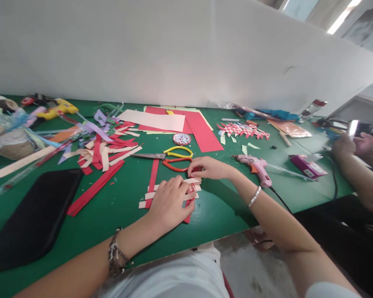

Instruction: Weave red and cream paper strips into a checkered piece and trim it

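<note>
— What have I got under my hands right now?

— My left hand lies flat, fingers spread, pressing down on the woven paper strips, red and cream, which sit on the green worktop near its front edge. It grips nothing; it only pins the weave. My right hand pinches the end of one cream strip at the weave's right side, thumb and fingers closed on it.

— What's close by?

— The scissors lie just behind the weave, orange and yellow handles nearly touching my right hand. A pink glue gun rests to the right with its cord trailing off the edge. A loose heap of cut strips lies to the left, a black pouch nearer me, and a small round tin sits beyond the scissors.

— Where could this go wrong?

— In my judgement, a hard pull on the cream strip could tear it or drag the crossing strips out of line, since only my flat palm holds them. Lifting that palm too soon would let the weave spring loose. My right wrist could also knock the scissors, and my forearm could snag the glue gun's cord.

— Anyone else?

— Another person's hands hold a phone at far right, well apart.
</note>
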A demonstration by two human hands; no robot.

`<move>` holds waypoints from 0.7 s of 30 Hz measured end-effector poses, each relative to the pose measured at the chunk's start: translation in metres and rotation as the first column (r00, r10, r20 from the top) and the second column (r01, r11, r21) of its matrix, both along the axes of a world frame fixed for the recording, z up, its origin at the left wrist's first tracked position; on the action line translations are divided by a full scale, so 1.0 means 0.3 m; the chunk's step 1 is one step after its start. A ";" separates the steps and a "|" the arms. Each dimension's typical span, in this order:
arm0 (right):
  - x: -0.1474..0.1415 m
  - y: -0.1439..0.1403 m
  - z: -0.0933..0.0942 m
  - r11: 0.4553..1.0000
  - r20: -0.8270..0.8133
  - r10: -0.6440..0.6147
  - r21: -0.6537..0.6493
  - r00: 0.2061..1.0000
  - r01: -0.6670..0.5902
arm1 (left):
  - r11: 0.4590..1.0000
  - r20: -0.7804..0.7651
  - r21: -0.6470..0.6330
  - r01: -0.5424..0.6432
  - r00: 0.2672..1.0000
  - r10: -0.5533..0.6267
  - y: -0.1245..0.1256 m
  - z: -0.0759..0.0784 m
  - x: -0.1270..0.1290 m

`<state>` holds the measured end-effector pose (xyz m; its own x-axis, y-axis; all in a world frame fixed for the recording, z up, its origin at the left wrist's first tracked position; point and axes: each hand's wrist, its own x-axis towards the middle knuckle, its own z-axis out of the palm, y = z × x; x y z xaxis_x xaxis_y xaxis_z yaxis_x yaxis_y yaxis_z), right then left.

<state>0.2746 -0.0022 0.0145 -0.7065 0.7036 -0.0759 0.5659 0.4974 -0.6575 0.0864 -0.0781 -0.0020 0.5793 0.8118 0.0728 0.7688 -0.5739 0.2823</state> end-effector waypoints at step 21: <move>-0.032 0.003 -0.008 0.993 0.130 -0.050 0.109 0.990 0.036 | 0.993 0.243 -0.116 -0.004 0.970 0.032 0.013 -0.038 -0.007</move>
